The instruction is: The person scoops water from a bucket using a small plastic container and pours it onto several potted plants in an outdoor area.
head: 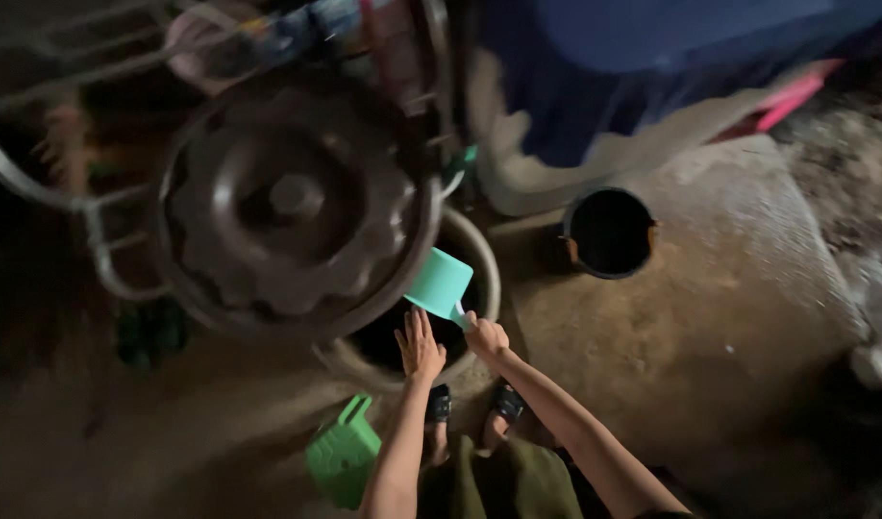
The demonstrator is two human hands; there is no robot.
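The right hand (486,336) has its grip closed on the handle of a teal scoop (441,284), held over a round basin (484,259) on the dim, bare concrete floor (710,317). The left hand (420,348) hovers beside it, fingers spread. A small black bucket (609,234) stands farther right.

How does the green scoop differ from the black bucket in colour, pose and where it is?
The scoop is light green; the bucket is black. The scoop is tilted on its side, its mouth facing down to the left, while the bucket stands upright with its mouth up. The scoop is held by its handle in the right hand over a big round pot; the bucket sits alone on the ground. Both are round, open containers.
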